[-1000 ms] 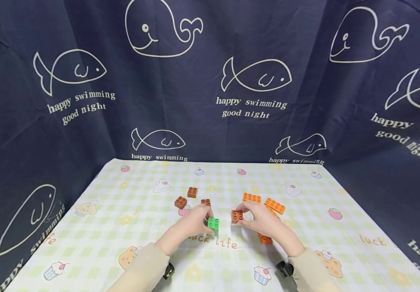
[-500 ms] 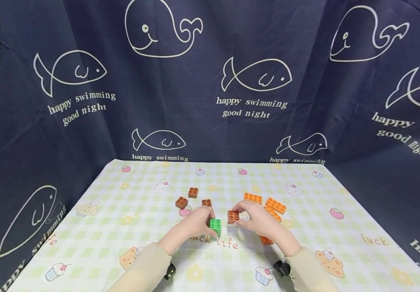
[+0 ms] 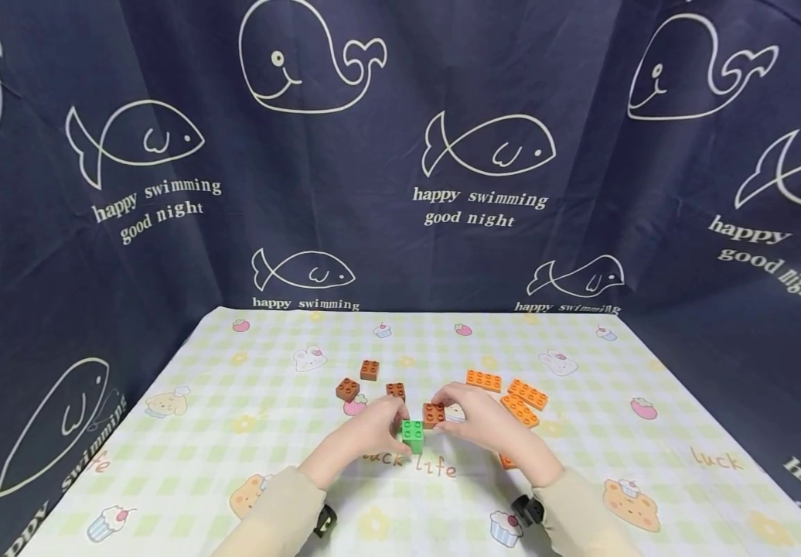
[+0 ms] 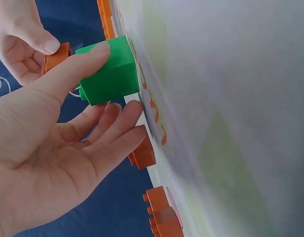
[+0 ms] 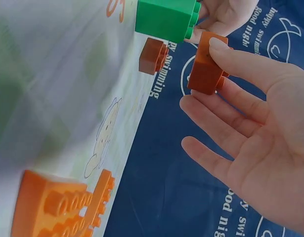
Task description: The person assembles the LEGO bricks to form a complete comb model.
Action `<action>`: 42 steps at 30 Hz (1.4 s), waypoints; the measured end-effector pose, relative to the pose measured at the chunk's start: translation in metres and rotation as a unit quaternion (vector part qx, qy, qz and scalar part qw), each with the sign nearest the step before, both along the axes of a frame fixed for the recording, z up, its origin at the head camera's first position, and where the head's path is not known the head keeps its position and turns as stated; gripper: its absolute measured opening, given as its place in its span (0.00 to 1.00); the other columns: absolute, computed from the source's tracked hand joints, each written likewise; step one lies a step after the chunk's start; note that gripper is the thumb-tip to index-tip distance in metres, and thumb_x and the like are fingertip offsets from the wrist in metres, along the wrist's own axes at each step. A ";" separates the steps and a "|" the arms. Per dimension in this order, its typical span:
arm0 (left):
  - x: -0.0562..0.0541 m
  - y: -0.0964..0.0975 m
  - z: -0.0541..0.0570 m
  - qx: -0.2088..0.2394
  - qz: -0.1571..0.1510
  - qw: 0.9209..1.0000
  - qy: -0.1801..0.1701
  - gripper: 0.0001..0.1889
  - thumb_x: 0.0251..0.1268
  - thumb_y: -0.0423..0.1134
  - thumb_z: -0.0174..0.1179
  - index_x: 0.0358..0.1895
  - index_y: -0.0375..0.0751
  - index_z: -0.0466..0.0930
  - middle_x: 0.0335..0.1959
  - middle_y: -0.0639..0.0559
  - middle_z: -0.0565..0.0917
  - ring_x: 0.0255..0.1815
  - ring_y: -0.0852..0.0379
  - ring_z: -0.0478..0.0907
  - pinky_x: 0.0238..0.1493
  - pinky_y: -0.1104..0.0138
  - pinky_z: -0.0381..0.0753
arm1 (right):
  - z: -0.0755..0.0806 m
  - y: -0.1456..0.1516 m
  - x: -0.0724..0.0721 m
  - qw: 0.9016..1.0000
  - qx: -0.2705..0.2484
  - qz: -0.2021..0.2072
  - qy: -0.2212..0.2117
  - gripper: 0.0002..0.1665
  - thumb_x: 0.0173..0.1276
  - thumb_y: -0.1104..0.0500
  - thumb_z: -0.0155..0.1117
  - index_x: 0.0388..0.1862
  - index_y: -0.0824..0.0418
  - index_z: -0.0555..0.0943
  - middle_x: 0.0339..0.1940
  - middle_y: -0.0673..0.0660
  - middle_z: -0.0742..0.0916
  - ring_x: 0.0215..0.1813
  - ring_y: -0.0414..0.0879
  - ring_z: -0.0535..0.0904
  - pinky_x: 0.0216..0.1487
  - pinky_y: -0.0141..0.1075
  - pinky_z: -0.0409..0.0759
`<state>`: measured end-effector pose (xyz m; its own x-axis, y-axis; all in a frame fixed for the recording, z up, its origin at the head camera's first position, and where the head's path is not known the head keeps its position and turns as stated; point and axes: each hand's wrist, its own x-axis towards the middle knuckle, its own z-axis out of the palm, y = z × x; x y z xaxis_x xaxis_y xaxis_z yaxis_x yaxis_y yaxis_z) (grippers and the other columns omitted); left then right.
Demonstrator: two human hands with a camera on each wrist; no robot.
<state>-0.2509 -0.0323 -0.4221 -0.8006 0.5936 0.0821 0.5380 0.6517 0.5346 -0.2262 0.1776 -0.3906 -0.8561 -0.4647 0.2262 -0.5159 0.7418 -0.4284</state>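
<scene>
My left hand [image 3: 373,429] pinches a green building block [image 3: 412,437] between thumb and fingers, its studs facing up, close over the tablecloth. In the left wrist view the thumb lies across the side of the green block [image 4: 112,74]. A brown four-stud block [image 3: 433,415] is pinched in my right hand [image 3: 480,418], just behind and to the right of the green one. From the right wrist, this brown block [image 5: 207,64] is seen raised off the cloth, thumb on one side and fingertips on the other. The two held blocks are apart in that view.
Three loose brown blocks lie beyond my left hand: one at the left [image 3: 348,388], one farther back [image 3: 369,370], one near my fingers [image 3: 395,390]. Several orange eight-stud blocks [image 3: 527,393] lie around my right hand, one partly hidden under the forearm. A patterned cloth [image 3: 185,464] covers the table.
My right hand has moved left with the brown block, bringing it close to the green block. The left hand has shifted very slightly right, still holding the green block.
</scene>
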 end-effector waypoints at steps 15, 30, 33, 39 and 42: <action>-0.005 0.001 -0.003 -0.002 -0.007 1.000 0.001 0.20 0.41 0.41 0.75 0.37 0.38 0.77 0.31 0.51 0.78 0.29 0.63 0.72 0.32 0.77 0.75 | -0.001 -0.009 -0.002 0.999 -0.014 0.033 -0.008 0.17 0.56 0.59 0.70 0.45 0.59 0.79 0.43 0.52 0.85 0.48 0.47 0.80 0.53 0.43 0.80; -0.004 0.004 -0.002 0.004 -0.001 1.000 -0.007 0.21 0.42 0.42 0.75 0.38 0.37 0.77 0.32 0.51 0.79 0.30 0.61 0.74 0.32 0.77 0.75 | -0.004 -0.013 -0.002 0.999 -0.010 0.044 -0.005 0.16 0.55 0.58 0.71 0.43 0.58 0.79 0.41 0.51 0.85 0.46 0.46 0.80 0.51 0.42 0.80; -0.004 0.005 -0.001 0.004 -0.003 1.000 -0.004 0.21 0.41 0.43 0.75 0.36 0.38 0.76 0.32 0.51 0.78 0.30 0.61 0.73 0.32 0.77 0.75 | -0.005 -0.014 -0.003 0.999 -0.010 0.044 -0.005 0.16 0.56 0.58 0.71 0.43 0.58 0.79 0.41 0.51 0.85 0.46 0.46 0.80 0.51 0.42 0.81; -0.006 0.005 -0.003 0.003 -0.007 1.000 0.001 0.20 0.42 0.44 0.75 0.34 0.41 0.75 0.31 0.52 0.78 0.28 0.65 0.70 0.30 0.77 0.73 | -0.006 -0.014 -0.004 0.999 -0.010 0.042 -0.006 0.16 0.56 0.58 0.71 0.43 0.58 0.79 0.41 0.51 0.84 0.46 0.46 0.80 0.51 0.42 0.81; -0.006 0.005 -0.003 0.008 -0.009 1.000 -0.003 0.19 0.43 0.44 0.75 0.34 0.40 0.75 0.30 0.52 0.78 0.28 0.64 0.71 0.30 0.78 0.74 | -0.006 -0.015 -0.002 0.999 -0.009 0.040 -0.011 0.16 0.56 0.58 0.70 0.44 0.58 0.79 0.41 0.51 0.84 0.46 0.47 0.80 0.51 0.42 0.81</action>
<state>-0.2569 -0.0269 -0.4256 -0.7899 0.6069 0.0879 0.5471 0.6326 0.5482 -0.2286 0.1630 -0.3967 -0.8212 -0.5277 0.2173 -0.5637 0.6903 -0.4536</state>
